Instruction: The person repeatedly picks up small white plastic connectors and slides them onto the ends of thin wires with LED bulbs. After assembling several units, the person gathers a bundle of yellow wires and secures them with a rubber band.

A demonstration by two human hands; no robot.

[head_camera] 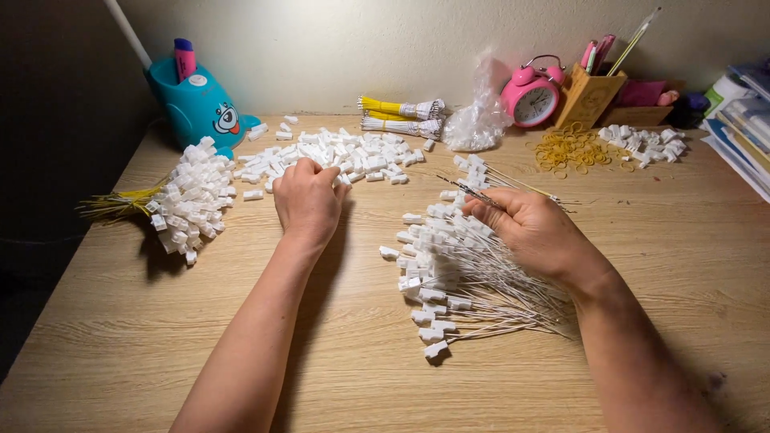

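Observation:
My left hand point(307, 200) reaches into a scattered heap of small white plastic connectors point(337, 156) at the back middle of the wooden desk point(361, 377), fingers curled onto the pieces. My right hand point(533, 228) pinches a thin wire point(473, 191) by its end, above a fanned pile of white wires with white connectors fitted point(445, 273). A finished bundle of yellow wires with white connectors point(188, 200) lies at the left.
A teal desk lamp base with a pen point(196, 100) stands back left. Bound bundles of yellow and white wires point(401, 116), a clear plastic bag point(477, 112), a pink alarm clock point(533, 96), a wooden pen holder point(589, 96), yellow rubber bands point(571, 148), more connectors point(646, 144) and stacked books point(746, 120) line the back.

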